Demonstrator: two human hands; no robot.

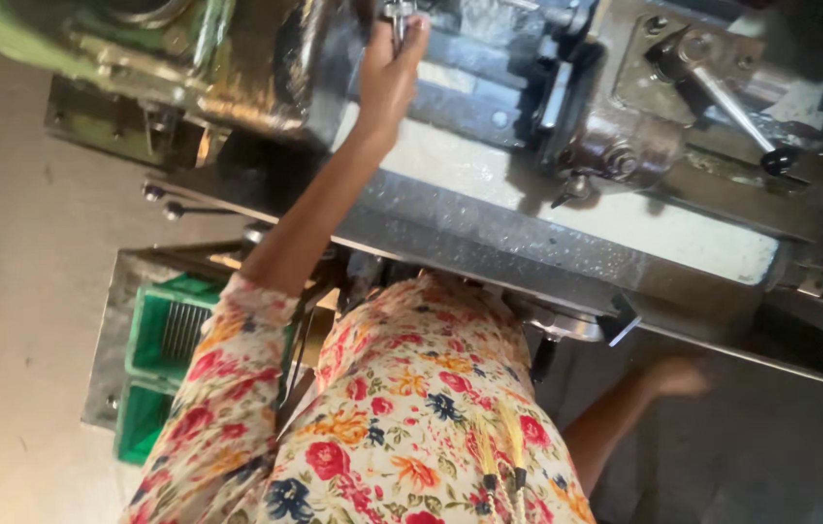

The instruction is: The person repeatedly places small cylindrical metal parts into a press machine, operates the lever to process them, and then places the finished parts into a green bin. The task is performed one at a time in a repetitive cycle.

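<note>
A: Fingers (409,34) of the left hand (387,73) are clenched on a small metal handle (398,14) at the far top of the grey machine (528,194).

B: And the right hand?

A: Out of the head view, so I cannot tell. 2 green crates (167,335) sit near left, beside the flowered sleeve (217,408). 1 black-knobbed lever (736,116) stands far right.

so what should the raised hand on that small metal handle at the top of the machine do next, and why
Probably turn or pull the small shiny metal handle a little. The left hand is already closed around it, arm stretched up over the grey metal machine bed. The right hand hangs low beside the machine, holding nothing, so the work seems to lie with the handle alone.
</note>
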